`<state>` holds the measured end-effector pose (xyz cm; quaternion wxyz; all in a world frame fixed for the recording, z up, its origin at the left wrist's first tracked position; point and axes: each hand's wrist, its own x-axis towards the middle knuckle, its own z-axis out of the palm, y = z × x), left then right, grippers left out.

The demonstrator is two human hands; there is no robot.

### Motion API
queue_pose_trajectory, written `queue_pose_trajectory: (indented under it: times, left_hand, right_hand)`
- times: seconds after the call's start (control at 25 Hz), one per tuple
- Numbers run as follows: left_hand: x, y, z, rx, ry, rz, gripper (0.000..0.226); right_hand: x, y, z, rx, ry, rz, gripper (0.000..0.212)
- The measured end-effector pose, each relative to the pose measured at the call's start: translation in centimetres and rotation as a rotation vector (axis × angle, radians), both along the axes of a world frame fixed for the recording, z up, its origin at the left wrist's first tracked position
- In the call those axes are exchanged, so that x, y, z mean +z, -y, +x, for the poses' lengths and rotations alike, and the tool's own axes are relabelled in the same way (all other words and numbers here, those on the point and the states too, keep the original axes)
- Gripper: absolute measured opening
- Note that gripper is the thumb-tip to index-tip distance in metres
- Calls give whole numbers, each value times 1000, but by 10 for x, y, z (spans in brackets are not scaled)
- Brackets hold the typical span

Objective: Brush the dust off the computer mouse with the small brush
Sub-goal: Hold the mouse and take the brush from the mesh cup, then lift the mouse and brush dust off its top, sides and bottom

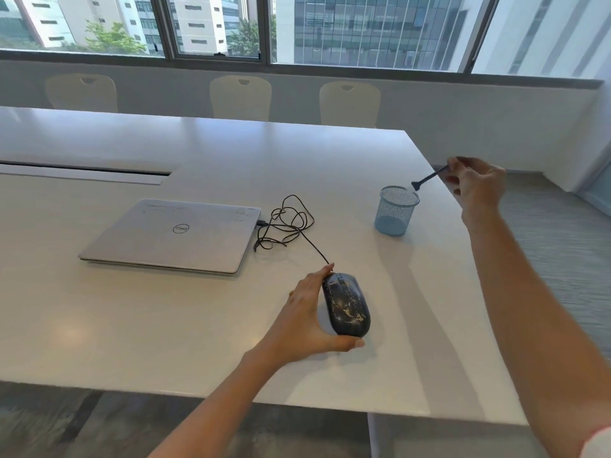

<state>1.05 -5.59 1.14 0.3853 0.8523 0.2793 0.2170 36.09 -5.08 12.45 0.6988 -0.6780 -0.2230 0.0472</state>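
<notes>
Barely begun, it seems: the left grip [307, 314] clasps the dust-speckled mouse [347, 305] on the counter [198, 325], the right grip [479, 188] pinches the brush [429, 176] by its handle end above the mesh cup [395, 213], well apart from the mouse, so all the brushing remains to do

We identify the computer mouse [347, 305] as black, mottled with pale tan flecks across its top shell. Its cable [291, 223] is plain black. The small brush [429, 176] has a black handle; we cannot tell the bristle colour. The mesh cup [395, 211] is light blue with a fine grid pattern. The laptop [172, 236] is silver-grey with a dark ring logo on its lid. The surface [165, 325] is plain white. The chairs [240, 97] are cream, and the floor [555, 226] is grey with fine streaks.
</notes>
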Motion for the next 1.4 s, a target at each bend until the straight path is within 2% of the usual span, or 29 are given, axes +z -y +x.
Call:
queue_pose_trajectory:
  times: [0.08, 0.28, 0.52, 0.68, 0.76, 1.0, 1.12, 1.24, 1.4]
  left_hand:
    - [-2, 8, -2, -16, 19, -4, 117]
    - [-9, 35, -12, -44, 38, -16, 117]
    - [-15, 62, -29, -132, 51, -24, 122]
    - [-18, 75, -44, -199, 72, 7, 123]
    - [-23, 82, -51, -236, 76, 25, 122]
    - [-35, 110, -65, -298, 76, 33, 120]
    - [-40, 123, -69, -310, 74, 17, 120]
    - [-42, 136, -73, -302, 69, 12, 121]
    - [-50, 146, -83, -311, 49, 1, 123]
  right_hand:
    - [9, 35, -21, -14, 39, 61, 4]
    - [8, 129, -82, -79, 125, 86, 4]
    - [-26, 208, -164, -104, 26, 83, 11]
    - [-47, 237, -233, -144, -118, 113, 6]
    - [-55, 249, -266, -177, -167, 136, 13]
    - [-74, 290, -341, -307, -238, 215, 10]
    - [-85, 310, -366, -412, -231, 220, 17]
    - [-91, 324, -387, -463, -200, 191, 5]
    - [-103, 329, -412, -473, -116, 91, 16]
